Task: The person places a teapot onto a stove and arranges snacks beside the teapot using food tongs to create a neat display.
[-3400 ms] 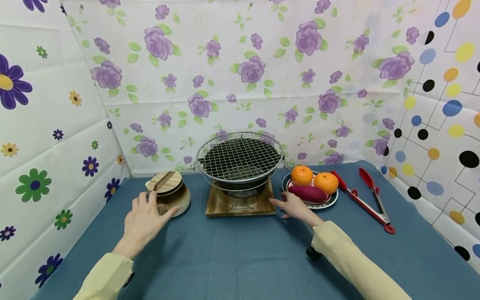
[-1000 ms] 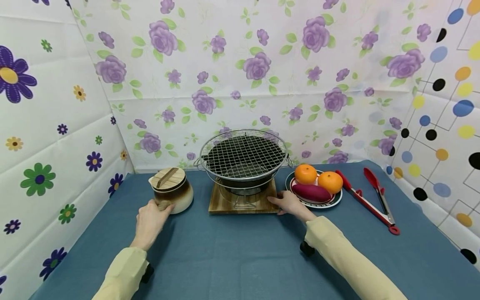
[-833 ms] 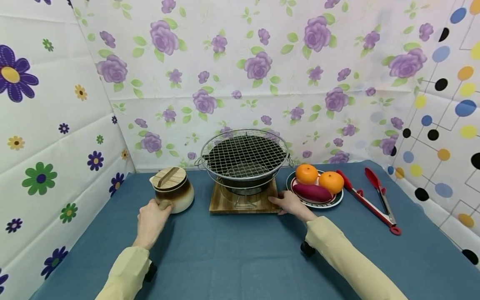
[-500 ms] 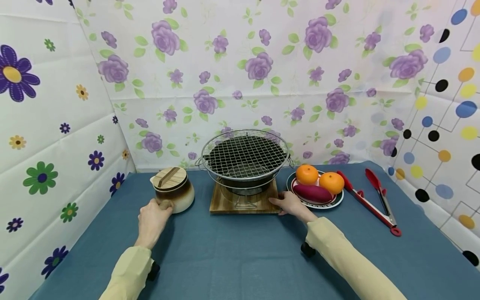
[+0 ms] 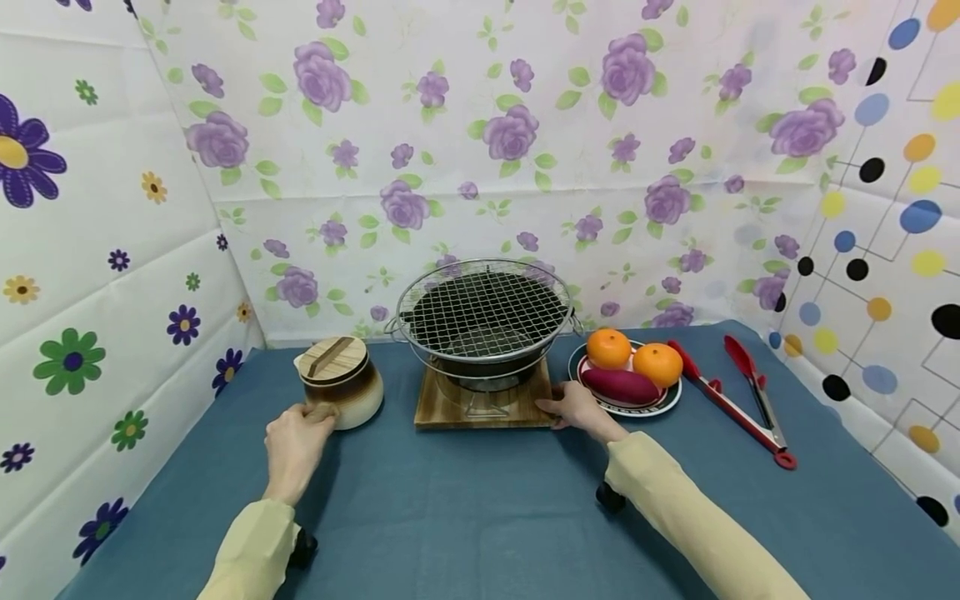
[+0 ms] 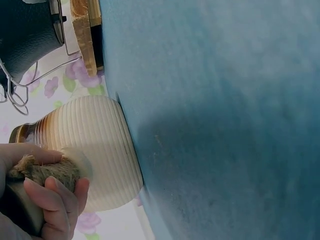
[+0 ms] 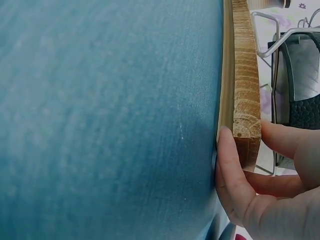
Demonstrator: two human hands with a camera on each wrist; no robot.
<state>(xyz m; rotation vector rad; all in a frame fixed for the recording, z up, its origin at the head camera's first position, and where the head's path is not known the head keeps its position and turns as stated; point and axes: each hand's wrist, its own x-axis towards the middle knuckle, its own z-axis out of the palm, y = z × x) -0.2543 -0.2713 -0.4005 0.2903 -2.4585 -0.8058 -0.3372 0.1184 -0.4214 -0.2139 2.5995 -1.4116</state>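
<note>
At the left stands a cream and brown ceramic pot [image 5: 362,403] with a wooden lid [image 5: 334,358]. My left hand [image 5: 294,446] grips its side handle [image 6: 54,170], which is wrapped in rough twine; part of the handle is hidden by the fingers. In the middle, a round tabletop grill [image 5: 487,312] with a wire rack rests on a square wooden board [image 5: 437,407]. The front right corner of that board is pinched by my right hand [image 5: 581,410], thumb on top and fingers at its underside, as the right wrist view shows.
Right of the board is a patterned plate [image 5: 645,410] with two oranges [image 5: 609,348] and a purple oblong sweet-potato-like item [image 5: 619,387]. Farther right lie red-tipped tongs [image 5: 738,408], spread apart. Floral and dotted cloth walls [image 5: 450,167] enclose the blue-covered table [image 5: 480,517].
My left hand came down from beside the pot's lid and closed round the handle. My right fingers moved onto the board's corner. In the last second the hands have hardly moved; the view shifted slightly.
</note>
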